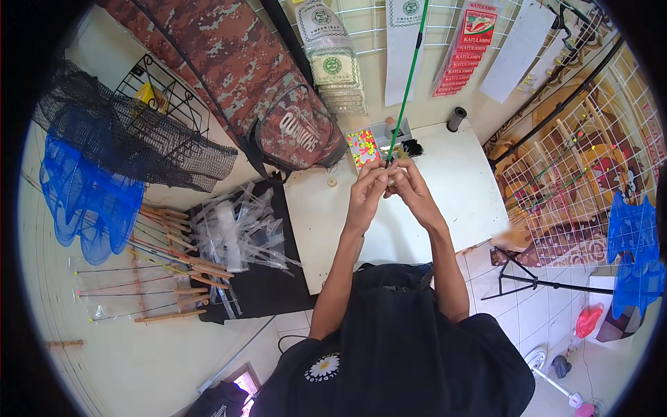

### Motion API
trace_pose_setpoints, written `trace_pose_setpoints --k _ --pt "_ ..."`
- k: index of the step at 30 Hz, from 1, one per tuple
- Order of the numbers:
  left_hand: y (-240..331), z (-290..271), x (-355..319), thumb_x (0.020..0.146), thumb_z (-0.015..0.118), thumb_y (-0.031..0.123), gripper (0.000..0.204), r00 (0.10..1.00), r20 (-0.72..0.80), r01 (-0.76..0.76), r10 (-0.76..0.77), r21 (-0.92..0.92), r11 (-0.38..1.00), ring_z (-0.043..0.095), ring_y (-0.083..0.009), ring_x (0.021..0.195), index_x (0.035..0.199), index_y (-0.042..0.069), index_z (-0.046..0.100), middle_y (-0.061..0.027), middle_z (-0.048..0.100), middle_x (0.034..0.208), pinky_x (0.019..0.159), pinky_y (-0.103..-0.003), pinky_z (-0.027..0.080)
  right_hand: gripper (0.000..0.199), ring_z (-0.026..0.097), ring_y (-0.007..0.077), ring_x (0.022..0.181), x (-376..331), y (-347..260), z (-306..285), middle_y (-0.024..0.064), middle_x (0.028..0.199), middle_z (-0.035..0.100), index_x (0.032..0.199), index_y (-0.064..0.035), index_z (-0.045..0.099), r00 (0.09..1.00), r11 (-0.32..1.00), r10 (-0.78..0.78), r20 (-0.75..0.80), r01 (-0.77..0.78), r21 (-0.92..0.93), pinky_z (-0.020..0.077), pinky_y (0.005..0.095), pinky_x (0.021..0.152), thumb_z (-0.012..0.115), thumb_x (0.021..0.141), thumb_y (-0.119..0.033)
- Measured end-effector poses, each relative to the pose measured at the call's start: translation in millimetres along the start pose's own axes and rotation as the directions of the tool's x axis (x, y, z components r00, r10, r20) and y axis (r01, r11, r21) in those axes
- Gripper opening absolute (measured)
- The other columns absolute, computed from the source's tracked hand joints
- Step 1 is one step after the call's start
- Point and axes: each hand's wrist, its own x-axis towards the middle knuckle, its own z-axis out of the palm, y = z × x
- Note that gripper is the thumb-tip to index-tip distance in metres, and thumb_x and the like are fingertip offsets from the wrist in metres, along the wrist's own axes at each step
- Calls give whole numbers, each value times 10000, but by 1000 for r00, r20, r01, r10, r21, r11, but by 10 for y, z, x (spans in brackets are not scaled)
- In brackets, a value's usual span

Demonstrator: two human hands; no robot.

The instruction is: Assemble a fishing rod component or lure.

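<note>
A thin green fishing rod [410, 76] slants up from my hands toward the top edge, with its lower end among my fingers. My left hand [368, 194] is closed in a pinch at that end. Close against it, my right hand [413, 189] is also closed, its fingertips meeting the left ones. Something small and pale shows between the fingertips, too covered to name. Just beyond the hands lie a box of small red and yellow pieces [362, 147], a grey tray [399, 131] and a black bristly bundle [414, 147].
Both hands are above a white table [451, 194]. A small tan ring [332, 182] and a black cylinder [456, 119] are on it. At left are a camouflage bag [295, 128], clear plastic sleeves [233, 233] and several wooden-handled rods [201, 267]. A wire grid [556, 174] stands at right.
</note>
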Motion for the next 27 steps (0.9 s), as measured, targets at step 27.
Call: trace_pose_setpoints --k 27 --pt "2 -31 13 1038 327 393 499 998 -2 -58 58 -17 998 449 -211 1198 1172 10 618 -105 420 1281 994 -345 372 258 471 88 794 14 91 127 2 878 446 998 -44 452 989 926 -150 4 142 -351 410 233 689 668 884 -126"
